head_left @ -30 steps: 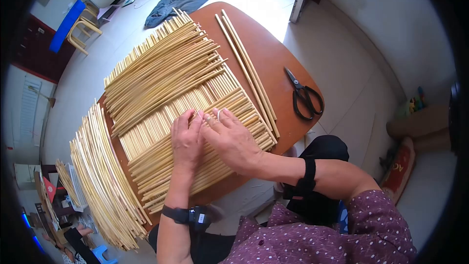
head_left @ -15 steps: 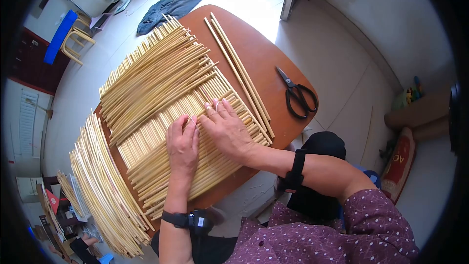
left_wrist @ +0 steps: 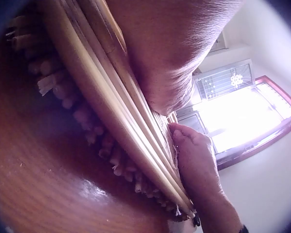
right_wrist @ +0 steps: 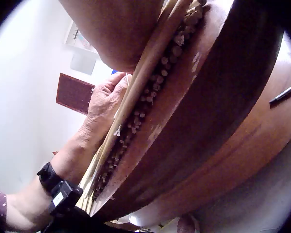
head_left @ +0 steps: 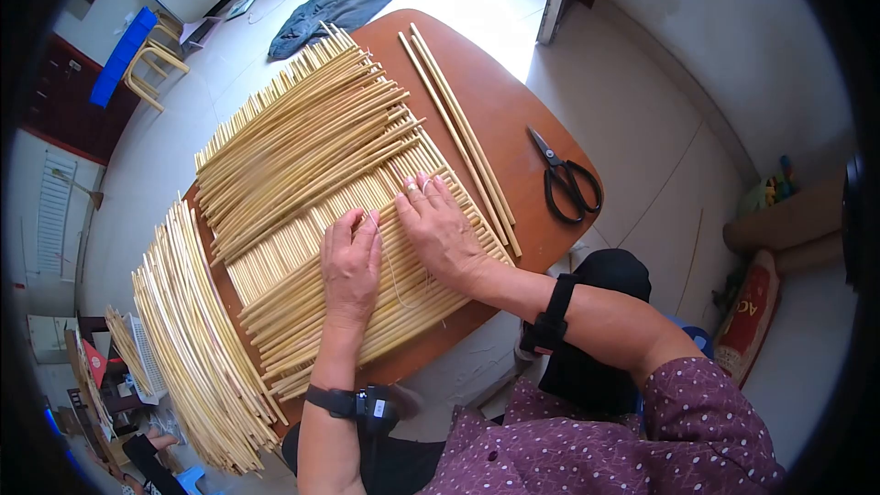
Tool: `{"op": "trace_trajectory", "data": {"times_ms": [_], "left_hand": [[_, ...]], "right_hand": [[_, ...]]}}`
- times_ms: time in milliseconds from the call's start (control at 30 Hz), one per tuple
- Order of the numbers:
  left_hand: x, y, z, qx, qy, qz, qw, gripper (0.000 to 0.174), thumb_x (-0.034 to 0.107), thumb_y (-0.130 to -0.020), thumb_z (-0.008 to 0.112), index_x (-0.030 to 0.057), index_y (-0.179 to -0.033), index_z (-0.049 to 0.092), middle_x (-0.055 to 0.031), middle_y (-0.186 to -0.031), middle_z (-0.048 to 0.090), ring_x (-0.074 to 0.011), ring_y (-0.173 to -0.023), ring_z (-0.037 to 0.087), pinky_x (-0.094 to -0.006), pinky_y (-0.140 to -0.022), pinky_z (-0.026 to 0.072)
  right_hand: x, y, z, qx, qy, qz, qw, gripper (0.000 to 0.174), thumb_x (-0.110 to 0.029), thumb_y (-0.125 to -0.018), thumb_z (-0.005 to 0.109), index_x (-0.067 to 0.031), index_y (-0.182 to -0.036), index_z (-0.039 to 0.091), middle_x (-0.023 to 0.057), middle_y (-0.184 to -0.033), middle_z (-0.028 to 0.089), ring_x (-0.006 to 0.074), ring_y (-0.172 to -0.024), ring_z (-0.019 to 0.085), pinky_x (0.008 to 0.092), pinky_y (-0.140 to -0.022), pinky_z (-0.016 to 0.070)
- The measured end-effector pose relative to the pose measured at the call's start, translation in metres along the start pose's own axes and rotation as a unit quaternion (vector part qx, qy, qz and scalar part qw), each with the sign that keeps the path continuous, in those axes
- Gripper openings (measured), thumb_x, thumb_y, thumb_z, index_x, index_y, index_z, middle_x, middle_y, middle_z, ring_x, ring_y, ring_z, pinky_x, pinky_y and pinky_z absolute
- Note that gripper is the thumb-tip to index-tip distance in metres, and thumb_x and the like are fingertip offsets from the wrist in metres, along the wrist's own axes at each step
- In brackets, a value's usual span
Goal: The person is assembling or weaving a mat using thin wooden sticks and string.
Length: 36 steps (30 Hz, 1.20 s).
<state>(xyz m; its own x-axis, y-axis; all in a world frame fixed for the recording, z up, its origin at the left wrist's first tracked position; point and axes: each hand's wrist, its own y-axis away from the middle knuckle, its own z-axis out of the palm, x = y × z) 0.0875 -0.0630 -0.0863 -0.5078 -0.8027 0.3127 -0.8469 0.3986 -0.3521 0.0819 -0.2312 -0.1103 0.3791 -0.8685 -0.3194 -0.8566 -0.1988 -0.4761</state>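
In the head view, my left hand [head_left: 351, 261] pinches a thin white thread [head_left: 394, 280] between thumb and forefinger, low over a row of straw-coloured stalks [head_left: 293, 335]. From there the thread trails in a loose curve toward the near edge. My right hand [head_left: 442, 231] lies flat on the same row, to the right, its fingers extended and a white loop round one fingertip. These stalks cross a lower layer of stalks [head_left: 298, 231] running the other way. In the right wrist view, the left hand [right_wrist: 106, 99] shows beyond the stalk ends, with thread at its fingertips.
A loose pile of stalks [head_left: 293, 142] covers the far part of the layer. Several single stalks [head_left: 463, 142] and black-handled scissors [head_left: 566, 185] lie on the brown table [head_left: 500, 82] at right. Another large stalk bundle [head_left: 202, 348] stands at the left edge. Dark cloth [head_left: 348, 14] lies on the floor.
My right hand has moved away from the left hand and settled to the right on the stalks. The left hand keeps its pinch, and more of the trailing thread shows between the hands.
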Motion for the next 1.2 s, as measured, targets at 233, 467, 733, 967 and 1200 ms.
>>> {"op": "trace_trajectory", "data": {"times_ms": [233, 467, 733, 967, 1200], "left_hand": [[0.002, 0.0, -0.002, -0.002, 0.005, -0.007, 1.0, 0.03, 0.013, -0.09, 0.061, 0.0038, -0.118, 0.066, -0.0136, -0.118, 0.057, -0.0296, -0.106, 0.056, -0.0409, -0.094, 0.045], [0.0, 0.003, -0.008, -0.007, 0.022, -0.013, 1.0, 0.03, 0.013, -0.091, 0.059, 0.0044, -0.119, 0.064, -0.0137, -0.119, 0.057, -0.0301, -0.108, 0.055, -0.0433, -0.097, 0.0427], [-0.009, 0.038, -0.025, 0.015, -0.08, -0.063, 0.995, 0.047, 0.022, -0.095, 0.055, -0.0024, -0.135, 0.048, -0.0201, -0.132, 0.051, -0.0352, -0.126, 0.047, -0.0514, -0.11, 0.0327], [-0.038, 0.066, -0.035, 0.009, -0.127, -0.165, 0.978, 0.076, 0.055, -0.101, 0.03, -0.0096, -0.142, 0.034, -0.0276, -0.146, 0.035, -0.0402, -0.14, 0.028, -0.0544, -0.116, 0.0166], [-0.048, 0.088, -0.043, -0.027, -0.147, -0.222, 0.963, 0.086, 0.062, -0.098, 0.025, -0.0099, -0.145, 0.03, -0.0283, -0.152, 0.026, -0.0394, -0.145, 0.018, -0.0526, -0.119, 0.0082]], "right_hand": [[-0.001, 0.001, 0.001, -0.004, 0.007, -0.002, 1.0, 0.036, -0.008, -0.086, 0.048, 0.0106, -0.117, 0.056, 0.0304, -0.126, 0.056, 0.0422, -0.125, 0.05, 0.0489, -0.112, 0.032], [-0.001, 0.0, 0.0, -0.035, -0.008, 0.0, 0.999, 0.036, -0.005, -0.087, 0.047, 0.0087, -0.119, 0.054, 0.0301, -0.13, 0.053, 0.0431, -0.13, 0.046, 0.0489, -0.115, 0.0291], [0.002, 0.0, 0.001, -0.087, 0.035, -0.002, 0.996, 0.041, 0.001, -0.089, 0.045, 0.0082, -0.129, 0.051, 0.028, -0.137, 0.049, 0.0394, -0.135, 0.041, 0.046, -0.116, 0.0275], [0.005, 0.001, 0.001, -0.104, 0.049, -0.006, 0.993, 0.038, -0.002, -0.092, 0.043, 0.0066, -0.128, 0.053, 0.0268, -0.14, 0.048, 0.0395, -0.136, 0.04, 0.0455, -0.116, 0.028], [0.002, -0.001, -0.001, -0.105, 0.061, -0.007, 0.993, 0.037, 0.0, -0.093, 0.043, 0.0062, -0.127, 0.054, 0.0234, -0.14, 0.05, 0.0362, -0.136, 0.041, 0.0439, -0.116, 0.0288]]}}
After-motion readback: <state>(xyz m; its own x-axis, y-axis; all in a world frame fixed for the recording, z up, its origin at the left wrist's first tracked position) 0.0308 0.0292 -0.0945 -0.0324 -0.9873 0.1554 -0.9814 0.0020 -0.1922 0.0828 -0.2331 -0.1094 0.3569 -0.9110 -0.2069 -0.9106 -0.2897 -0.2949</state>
